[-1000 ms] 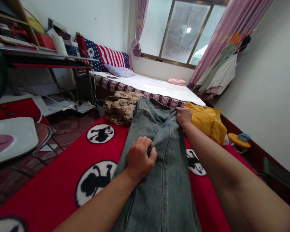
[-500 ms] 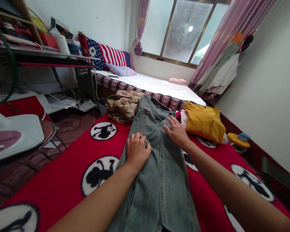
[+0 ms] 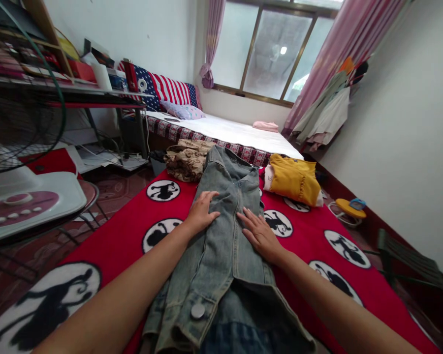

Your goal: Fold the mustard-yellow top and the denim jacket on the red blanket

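A grey-blue denim jacket [image 3: 221,231] lies lengthwise in front of me on a red blanket [image 3: 121,231] with black-and-white round prints. Its collar points away from me, and a metal button shows at the near hem. My left hand [image 3: 203,212] rests on the jacket's left side, fingers extended and palm down. On the right side of the front seam lies my right hand [image 3: 260,235], flat with its fingers spread. Neither hand grips the cloth. Beyond the collar's left edge sits a bundled brown patterned cloth [image 3: 186,162]; to the right is a folded yellow garment [image 3: 293,179].
A bed with a white sheet [image 3: 225,130] stands by the window. On the left are a cluttered desk [image 3: 96,93] and a fan with a white base [image 3: 33,199]. A yellow stool [image 3: 349,209] and a dark green folding chair [image 3: 409,255] stand at right.
My right hand has moved from near the collar down the jacket's front toward me. My left hand has flattened out from a curled pose. The view has shifted, showing the near hem.
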Motion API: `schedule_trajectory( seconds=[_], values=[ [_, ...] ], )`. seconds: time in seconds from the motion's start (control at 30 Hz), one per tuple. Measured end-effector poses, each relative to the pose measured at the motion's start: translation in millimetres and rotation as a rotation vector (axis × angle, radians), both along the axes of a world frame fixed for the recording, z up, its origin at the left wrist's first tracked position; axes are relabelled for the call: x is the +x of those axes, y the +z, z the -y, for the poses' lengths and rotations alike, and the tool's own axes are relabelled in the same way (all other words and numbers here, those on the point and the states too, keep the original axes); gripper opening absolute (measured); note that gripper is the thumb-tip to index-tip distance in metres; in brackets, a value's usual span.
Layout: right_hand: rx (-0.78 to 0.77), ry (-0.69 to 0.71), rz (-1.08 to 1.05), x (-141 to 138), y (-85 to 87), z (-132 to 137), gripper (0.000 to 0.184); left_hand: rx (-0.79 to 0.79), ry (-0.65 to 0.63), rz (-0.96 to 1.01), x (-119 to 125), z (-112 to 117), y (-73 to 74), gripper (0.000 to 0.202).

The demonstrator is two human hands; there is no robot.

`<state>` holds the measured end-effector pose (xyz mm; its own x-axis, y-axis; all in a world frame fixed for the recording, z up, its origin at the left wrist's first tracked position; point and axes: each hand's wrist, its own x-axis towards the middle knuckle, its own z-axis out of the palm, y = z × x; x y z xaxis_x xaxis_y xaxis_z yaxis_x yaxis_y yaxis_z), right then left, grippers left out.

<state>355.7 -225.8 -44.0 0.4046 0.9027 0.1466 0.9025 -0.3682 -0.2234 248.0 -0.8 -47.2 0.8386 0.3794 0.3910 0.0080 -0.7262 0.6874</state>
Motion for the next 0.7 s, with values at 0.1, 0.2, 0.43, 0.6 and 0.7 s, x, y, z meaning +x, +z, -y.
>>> schedule_trajectory(
  seconds=[0.1, 0.2, 0.43, 0.6, 0.7],
  values=[
    [0.041, 0.12, -0.089, -19.0, -2.2, 49.2, 0.049, 0.073, -0.185, -0.001, -27.8, -12.0, -1.9, 0.055],
    [0.072, 0.21, -0.176, -32.1, 2.2, 87.6, 0.056, 0.127, -0.336, -0.08, -67.9, -27.4, 2.4, 0.047],
    [0.001, 0.361, -0.087, -46.9, 26.3, 98.4, 0.068, 0.347, -0.558, -0.382, -151.1, -41.0, 28.3, 0.09],
    [-0.001, 0.394, -0.085, -45.6, 21.9, 76.3, 0.076, 0.492, -0.643, -0.276, -164.9, -21.9, 30.6, 0.077],
    [-0.016, 0.356, -0.122, -44.1, 15.2, 67.0, 0.065, 0.499, -0.656, -0.195, -160.4, -14.5, 24.9, 0.066]
  ],
)
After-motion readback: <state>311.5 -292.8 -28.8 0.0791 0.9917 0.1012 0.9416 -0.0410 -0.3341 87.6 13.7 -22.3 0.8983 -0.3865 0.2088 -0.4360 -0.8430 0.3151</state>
